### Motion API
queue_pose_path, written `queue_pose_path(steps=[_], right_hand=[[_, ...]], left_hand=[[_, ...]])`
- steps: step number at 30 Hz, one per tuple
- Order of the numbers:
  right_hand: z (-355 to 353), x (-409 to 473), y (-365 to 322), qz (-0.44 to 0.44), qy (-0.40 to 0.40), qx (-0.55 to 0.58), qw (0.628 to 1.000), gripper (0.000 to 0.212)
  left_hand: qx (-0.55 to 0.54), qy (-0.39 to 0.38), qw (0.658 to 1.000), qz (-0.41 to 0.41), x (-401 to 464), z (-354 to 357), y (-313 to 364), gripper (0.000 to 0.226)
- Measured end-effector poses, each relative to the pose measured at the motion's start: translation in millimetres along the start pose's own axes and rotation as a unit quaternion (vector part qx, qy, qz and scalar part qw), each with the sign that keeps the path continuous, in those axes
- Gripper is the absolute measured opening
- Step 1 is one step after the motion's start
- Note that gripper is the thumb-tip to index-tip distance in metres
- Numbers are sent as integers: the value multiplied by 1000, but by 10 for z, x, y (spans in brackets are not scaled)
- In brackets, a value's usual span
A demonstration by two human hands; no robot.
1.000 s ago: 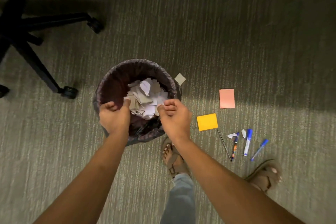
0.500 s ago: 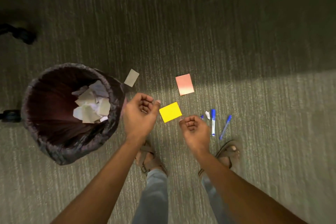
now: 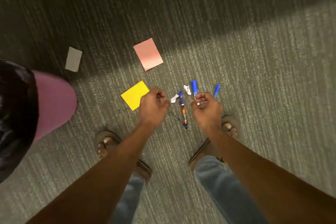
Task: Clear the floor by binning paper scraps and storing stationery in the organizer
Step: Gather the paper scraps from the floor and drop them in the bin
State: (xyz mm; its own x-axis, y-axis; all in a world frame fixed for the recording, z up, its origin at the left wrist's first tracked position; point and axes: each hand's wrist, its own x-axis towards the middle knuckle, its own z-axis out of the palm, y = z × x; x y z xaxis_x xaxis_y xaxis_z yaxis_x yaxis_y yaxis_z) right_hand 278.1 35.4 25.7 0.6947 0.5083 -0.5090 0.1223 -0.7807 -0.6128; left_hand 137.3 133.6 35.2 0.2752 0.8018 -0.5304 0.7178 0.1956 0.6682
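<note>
The bin (image 3: 54, 107), pink-walled with a black liner, fills the left edge. On the carpet lie a grey paper scrap (image 3: 73, 59), a pink note pad (image 3: 148, 56) and a yellow note pad (image 3: 133, 94). Two small white scraps (image 3: 174, 98) (image 3: 187, 89) sit among a blue marker (image 3: 194, 87), a blue pen (image 3: 216, 90), a patterned pen (image 3: 182, 109) and a thin black pen (image 3: 177, 120). My left hand (image 3: 152, 107) hovers over the yellow pad's corner, fingers loosely curled, holding nothing. My right hand (image 3: 207, 109) hovers over the marker's lower end, loosely curled too, holding nothing.
My sandalled feet (image 3: 107, 142) (image 3: 229, 125) stand just below the pens, the right one partly under my right hand. Striped grey carpet (image 3: 254, 78) stretches to the right and far side, the far part in shadow.
My hands left the bin rim and moved right, over the pens and scraps. The view swung right, so the bin slid to the left edge.
</note>
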Motion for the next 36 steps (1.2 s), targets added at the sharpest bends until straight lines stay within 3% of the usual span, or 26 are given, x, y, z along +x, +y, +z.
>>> queue_pose_path(steps=[7,13,17,20,24,28,32,36], right_hand=[[257,465,421,-116,-14,-75,990,22],[470,679,421,-183,-19,-170,968,25],[488,682,388,-129,4,-129,983,18],[407,592,261,-47,3,-15,999,15],[292,409,-135,84,-91,178,976,9],[299,319,-456,140,-188,237,943,14],[365,343,-782,140,-195,236,942,16],[458,374,-984,125,-187,224,948,11]], left_hand=[[144,-49,988,26,282,723,-325,29],[130,22,991,25,420,867,-464,13],[-20,7,997,-74,467,761,-457,7],[-141,5,978,-152,463,613,-417,10],[-247,-17,950,-188,441,338,-247,14],[-302,-75,933,-179,468,5,-35,31],[-310,-113,928,-175,534,-274,66,44],[-306,-142,925,-172,630,-529,137,42]])
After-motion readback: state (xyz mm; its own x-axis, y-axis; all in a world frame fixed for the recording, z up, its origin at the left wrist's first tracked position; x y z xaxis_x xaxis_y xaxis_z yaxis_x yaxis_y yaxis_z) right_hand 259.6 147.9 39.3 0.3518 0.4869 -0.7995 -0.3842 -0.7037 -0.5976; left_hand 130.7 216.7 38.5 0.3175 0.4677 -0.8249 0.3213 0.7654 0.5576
